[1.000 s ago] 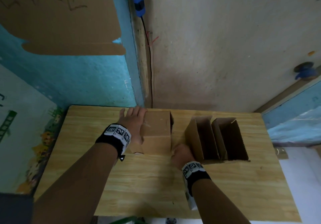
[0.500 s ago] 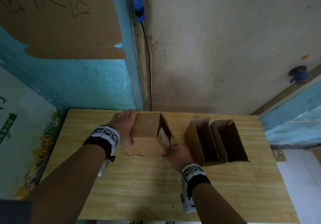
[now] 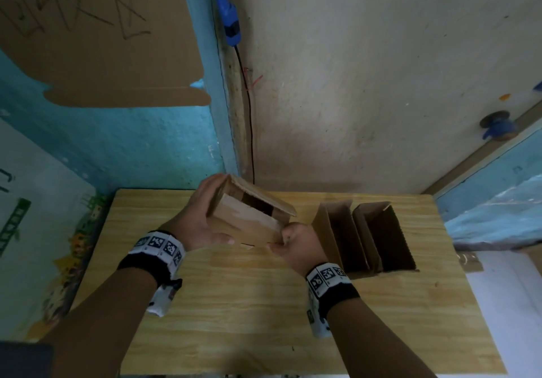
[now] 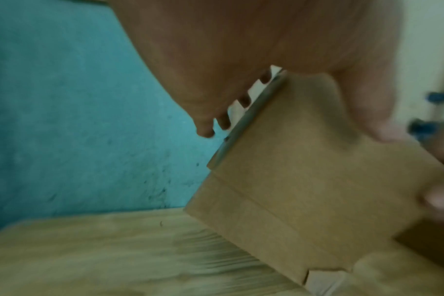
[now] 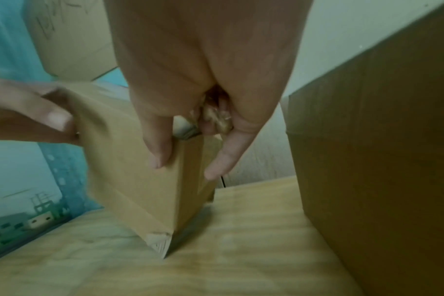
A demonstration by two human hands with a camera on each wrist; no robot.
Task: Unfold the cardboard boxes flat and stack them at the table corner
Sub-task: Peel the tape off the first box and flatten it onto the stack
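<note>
A small closed-sided cardboard box (image 3: 249,225) is tilted up at the back middle of the wooden table (image 3: 234,319), one flap open at its top. My left hand (image 3: 205,216) grips its left side, thumb (image 4: 363,104) on the near face and fingers (image 4: 205,128) behind. My right hand (image 3: 289,237) pinches its lower right corner, thumb (image 5: 160,148) on one face and a finger (image 5: 223,160) on the other. In the right wrist view the box (image 5: 139,180) has its bottom corner down at the table.
Two open-topped cardboard boxes (image 3: 337,237) (image 3: 384,237) stand side by side just right of my right hand; the nearer one's wall (image 5: 380,160) is close to it. Walls run behind the table, with a cardboard sheet (image 3: 102,40) hanging up left.
The box lay flat on the table under my left hand a second ago. Both hands have since tipped it up, and its open end now faces upward.
</note>
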